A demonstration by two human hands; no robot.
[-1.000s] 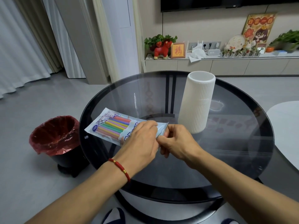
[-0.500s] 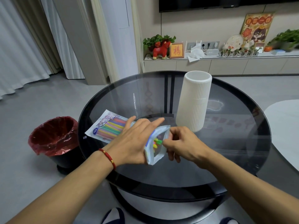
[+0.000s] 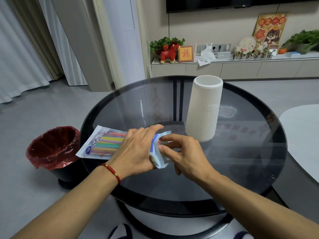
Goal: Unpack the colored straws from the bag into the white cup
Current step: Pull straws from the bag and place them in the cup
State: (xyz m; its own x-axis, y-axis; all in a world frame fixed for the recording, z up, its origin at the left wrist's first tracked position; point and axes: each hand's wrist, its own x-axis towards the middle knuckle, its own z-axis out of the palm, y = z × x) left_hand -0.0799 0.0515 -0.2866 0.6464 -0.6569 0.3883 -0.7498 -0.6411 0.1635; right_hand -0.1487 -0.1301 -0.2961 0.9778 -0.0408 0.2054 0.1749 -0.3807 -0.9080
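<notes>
A clear printed bag (image 3: pixel 96 144) of colored straws (image 3: pixel 110 143) lies on the left part of the round glass table (image 3: pixel 241 161). My left hand (image 3: pixel 136 150) lies over the bag's right half with its fingers stretched across the top, and it holds the raised open end. My right hand (image 3: pixel 184 156) reaches into that opening, its index finger and thumb closing around the straw ends there. The tall ribbed white cup (image 3: pixel 203 109) stands upright just behind my right hand, nothing showing at its rim.
A black bin with a red liner (image 3: pixel 51 147) stands on the floor left of the table. A white table edge (image 3: pixel 303 135) shows at the right. A low cabinet with ornaments and plants runs along the far wall.
The bag's sealed end has been pulled open and lifted. My left hand now lies flatter over the bag, and my right fingers have gone into the opening.
</notes>
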